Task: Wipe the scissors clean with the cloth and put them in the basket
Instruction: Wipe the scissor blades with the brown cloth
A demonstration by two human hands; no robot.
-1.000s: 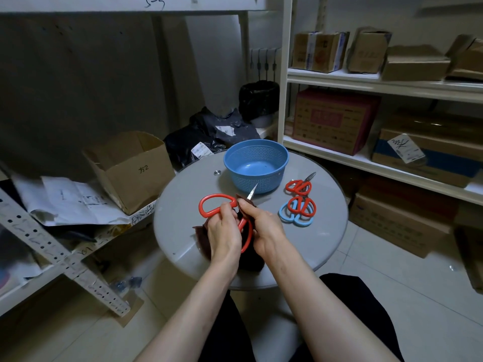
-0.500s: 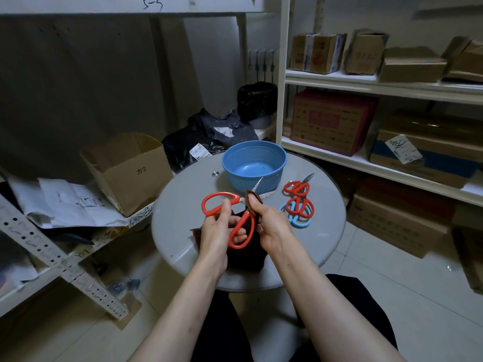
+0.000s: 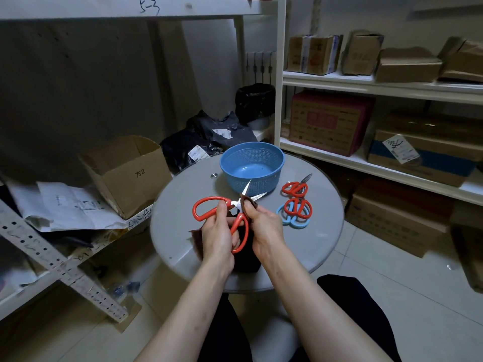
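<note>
Two bare hands meet over the near half of the round grey table [image 3: 183, 205]. There the left hand [image 3: 219, 236] curls around the handles of the large red-handled steel scissors [image 3: 238, 222], held just above the tabletop. The right hand [image 3: 264, 226] pinches a fold of dark brown cloth [image 3: 247, 257] round one blade, and the rest hangs below. The blades are parted in a V pointing away from the person, tips close to the blue perforated plastic basket [image 3: 264, 178] at the far edge. It lies straight ahead, the right hand slightly nearer; wiping looks unfinished. A pile of small red- and blue-handled scissors [image 3: 296, 207] lies toward the right edge.
</note>
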